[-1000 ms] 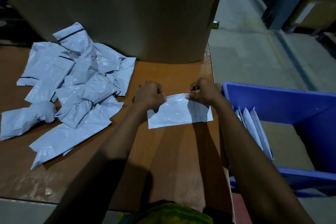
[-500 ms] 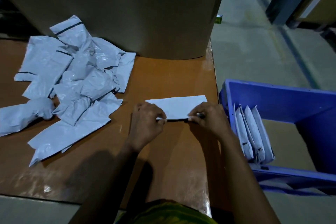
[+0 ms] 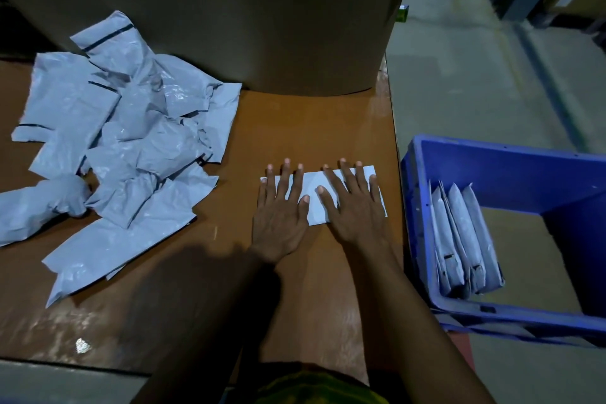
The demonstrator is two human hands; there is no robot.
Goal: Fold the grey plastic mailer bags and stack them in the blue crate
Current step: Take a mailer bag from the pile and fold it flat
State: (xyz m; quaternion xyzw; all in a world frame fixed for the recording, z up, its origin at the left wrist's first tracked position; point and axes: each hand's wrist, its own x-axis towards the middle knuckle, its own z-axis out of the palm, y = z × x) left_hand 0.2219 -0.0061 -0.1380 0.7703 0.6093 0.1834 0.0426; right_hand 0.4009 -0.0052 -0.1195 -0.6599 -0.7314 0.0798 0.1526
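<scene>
A folded grey mailer bag (image 3: 315, 207) lies flat on the brown table (image 3: 295, 128), near its right edge. My left hand (image 3: 282, 210) presses on the bag's left half with fingers spread straight. My right hand (image 3: 352, 203) lies flat on its right half the same way. A loose pile of crumpled grey mailer bags (image 3: 121, 144) covers the table's left side. The blue crate (image 3: 492, 157) stands to the right of the table, with several folded bags (image 3: 462, 239) upright against its left wall.
A large cardboard box (image 3: 229, 10) stands at the back of the table, just beyond the hands. Concrete floor (image 3: 475, 82) lies to the right, behind the crate. Dark shelving shows at the top right corner.
Both hands pinched the bag's far edge, pulled it toward me into a fold, and have now let go and flattened onto the folded bag.
</scene>
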